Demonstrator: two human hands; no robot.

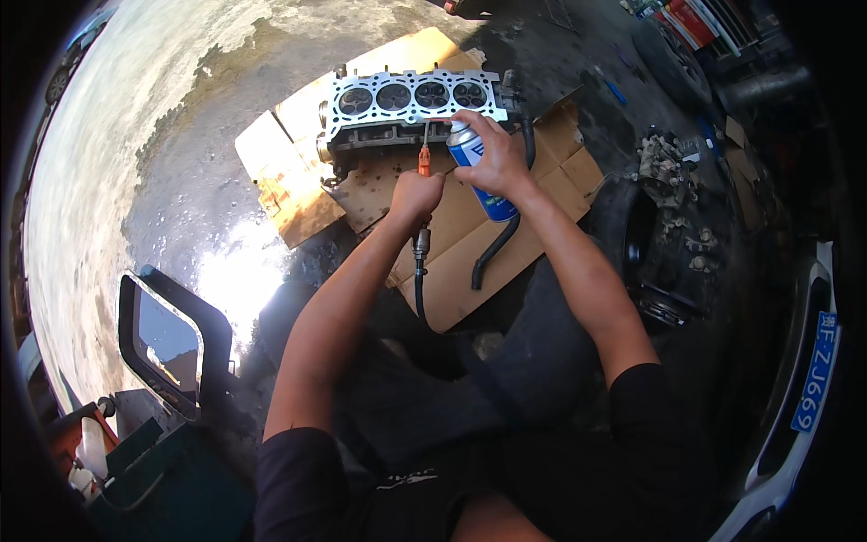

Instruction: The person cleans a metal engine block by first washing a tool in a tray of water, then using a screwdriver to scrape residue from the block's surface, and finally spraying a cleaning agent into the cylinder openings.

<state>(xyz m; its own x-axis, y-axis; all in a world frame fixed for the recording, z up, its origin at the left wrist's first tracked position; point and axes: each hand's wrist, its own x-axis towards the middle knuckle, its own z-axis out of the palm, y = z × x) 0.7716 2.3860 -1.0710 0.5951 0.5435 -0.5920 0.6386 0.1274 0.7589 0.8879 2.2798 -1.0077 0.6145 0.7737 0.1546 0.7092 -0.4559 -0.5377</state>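
Note:
An engine cylinder head (414, 97) lies on flattened cardboard in front of me, its silvery face with the round combustion chambers turned up. My left hand (417, 195) is closed around an orange air blow gun (424, 161); its thin nozzle points at the near edge of the cylinder head. A hose (419, 280) runs back from the gun toward me. In my right hand (498, 155) is a blue and white spray can (492, 204), held tilted close to the head's near right corner. The index finger rests on the can's top.
Under the head lies flattened cardboard (452, 294), with a black bent rubber hose (493, 248) on it. Greasy metal parts (666, 172) and a tire (670, 63) are on the right. A framed pane (167, 339) and a green box (172, 483) stand left. A car bumper (786, 406) edges the lower right.

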